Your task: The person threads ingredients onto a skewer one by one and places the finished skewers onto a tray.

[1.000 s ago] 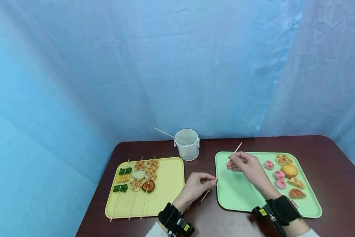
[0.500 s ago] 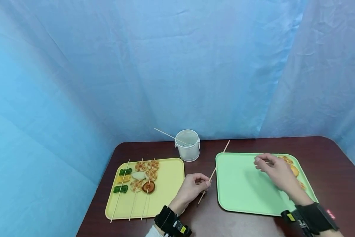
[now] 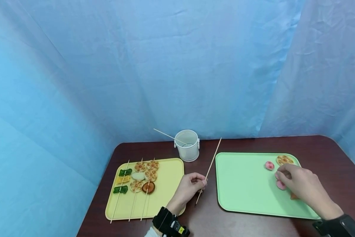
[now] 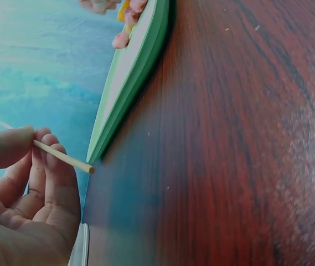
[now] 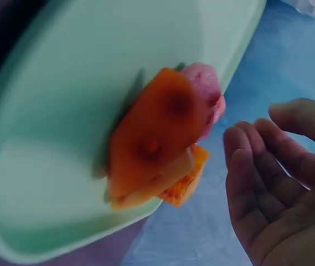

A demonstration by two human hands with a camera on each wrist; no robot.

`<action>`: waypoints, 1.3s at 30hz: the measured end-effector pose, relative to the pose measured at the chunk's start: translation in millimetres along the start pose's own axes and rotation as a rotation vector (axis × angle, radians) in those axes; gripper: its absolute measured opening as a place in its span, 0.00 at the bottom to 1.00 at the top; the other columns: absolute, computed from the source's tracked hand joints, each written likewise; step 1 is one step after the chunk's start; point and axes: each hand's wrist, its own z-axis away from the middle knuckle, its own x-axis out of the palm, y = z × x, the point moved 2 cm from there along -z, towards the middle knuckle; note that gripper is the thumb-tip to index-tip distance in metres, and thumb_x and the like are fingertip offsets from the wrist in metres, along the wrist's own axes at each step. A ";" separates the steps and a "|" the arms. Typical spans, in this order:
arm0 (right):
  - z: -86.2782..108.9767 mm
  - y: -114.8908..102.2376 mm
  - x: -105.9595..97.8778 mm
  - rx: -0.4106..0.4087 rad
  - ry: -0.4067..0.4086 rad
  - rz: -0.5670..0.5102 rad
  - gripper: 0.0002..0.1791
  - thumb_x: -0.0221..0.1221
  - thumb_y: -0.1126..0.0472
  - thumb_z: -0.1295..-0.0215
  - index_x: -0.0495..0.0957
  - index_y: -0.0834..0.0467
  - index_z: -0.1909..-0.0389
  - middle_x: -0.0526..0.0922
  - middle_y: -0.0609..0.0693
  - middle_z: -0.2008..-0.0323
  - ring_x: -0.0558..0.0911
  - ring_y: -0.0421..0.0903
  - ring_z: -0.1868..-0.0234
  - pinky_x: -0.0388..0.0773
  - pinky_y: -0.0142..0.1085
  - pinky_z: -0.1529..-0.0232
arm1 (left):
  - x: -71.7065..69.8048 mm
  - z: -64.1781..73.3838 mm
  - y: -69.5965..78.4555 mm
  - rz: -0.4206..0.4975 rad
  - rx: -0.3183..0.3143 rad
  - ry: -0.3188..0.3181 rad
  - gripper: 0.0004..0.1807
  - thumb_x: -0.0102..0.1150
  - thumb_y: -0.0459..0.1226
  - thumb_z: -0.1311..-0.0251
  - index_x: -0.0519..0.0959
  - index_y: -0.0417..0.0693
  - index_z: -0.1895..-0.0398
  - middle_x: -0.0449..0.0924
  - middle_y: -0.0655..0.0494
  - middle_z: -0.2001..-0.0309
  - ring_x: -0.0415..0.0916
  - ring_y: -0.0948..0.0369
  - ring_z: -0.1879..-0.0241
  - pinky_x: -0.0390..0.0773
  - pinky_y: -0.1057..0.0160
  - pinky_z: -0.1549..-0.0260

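Observation:
My left hand (image 3: 187, 188) pinches a bare wooden skewer (image 3: 212, 160) between thumb and fingertips, in the gap between the two trays. The left wrist view shows one end of this stick (image 4: 66, 158) beyond the thumb. Over the right part of the green tray (image 3: 239, 187) my right hand (image 3: 303, 184) hovers beside round pink slices (image 3: 281, 185). Its thumb and fingers stand apart with nothing between them in the right wrist view. Near it lie an orange-brown wedge (image 5: 151, 130) and a lotus-root slice (image 3: 285, 160). The hand hides other pieces in the head view.
On the left, a yellow tray (image 3: 169, 194) bears three loaded skewers with green, yellow, white and brown food pieces and lotus-root slices. A white bucket (image 3: 188, 153) stands at the back with one skewer leaning in it. Blue cloth (image 3: 183, 72) hangs behind the table.
My right hand has let go of the skewer and moved right, over the food pieces on the green tray. My left hand has shifted slightly left, and the skewer stands steeper in view.

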 end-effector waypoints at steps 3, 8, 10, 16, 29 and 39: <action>2.1 -0.8 6.4 -0.030 0.009 0.060 0.07 0.61 0.57 0.26 0.83 0.56 0.62 0.79 0.42 0.73 0.70 0.39 0.80 0.63 0.37 0.76 | -1.5 0.0 0.5 0.006 0.005 0.004 0.11 0.62 0.29 0.33 0.81 0.24 0.55 0.83 0.44 0.68 0.77 0.63 0.72 0.77 0.70 0.71; 3.3 -1.9 17.6 -0.083 0.099 0.191 0.19 0.63 0.59 0.29 0.67 0.50 0.79 0.59 0.43 0.81 0.58 0.41 0.79 0.53 0.39 0.76 | -2.6 0.4 0.9 0.003 0.010 0.010 0.11 0.62 0.29 0.33 0.80 0.24 0.55 0.83 0.44 0.68 0.77 0.64 0.72 0.77 0.69 0.71; 4.3 -1.5 20.6 -0.091 0.126 0.225 0.21 0.65 0.59 0.31 0.65 0.50 0.79 0.57 0.44 0.80 0.57 0.42 0.79 0.53 0.39 0.77 | -2.7 0.7 1.0 0.000 0.014 0.009 0.11 0.62 0.29 0.33 0.80 0.24 0.55 0.83 0.43 0.68 0.78 0.64 0.72 0.77 0.69 0.71; 8.8 -3.0 24.2 -0.137 0.117 0.278 0.07 0.67 0.63 0.38 0.76 0.55 0.70 0.68 0.46 0.74 0.62 0.44 0.77 0.58 0.41 0.78 | -5.1 1.2 -0.3 -0.002 0.016 0.017 0.11 0.63 0.29 0.33 0.80 0.24 0.55 0.83 0.44 0.68 0.77 0.64 0.72 0.77 0.69 0.72; 5.6 -4.9 29.2 -0.238 0.208 0.263 0.06 0.64 0.68 0.46 0.78 0.62 0.66 0.69 0.47 0.74 0.62 0.43 0.76 0.62 0.38 0.77 | -6.2 0.9 -2.7 -0.002 -0.003 0.031 0.10 0.62 0.29 0.32 0.81 0.25 0.56 0.83 0.43 0.68 0.77 0.62 0.72 0.77 0.67 0.72; -13.9 -25.8 15.1 -0.085 0.136 -0.057 0.08 0.62 0.57 0.29 0.84 0.57 0.58 0.83 0.44 0.67 0.80 0.42 0.68 0.73 0.34 0.69 | -5.5 0.4 -5.8 -0.011 0.003 0.031 0.10 0.62 0.29 0.32 0.82 0.26 0.56 0.83 0.41 0.68 0.77 0.63 0.73 0.77 0.68 0.73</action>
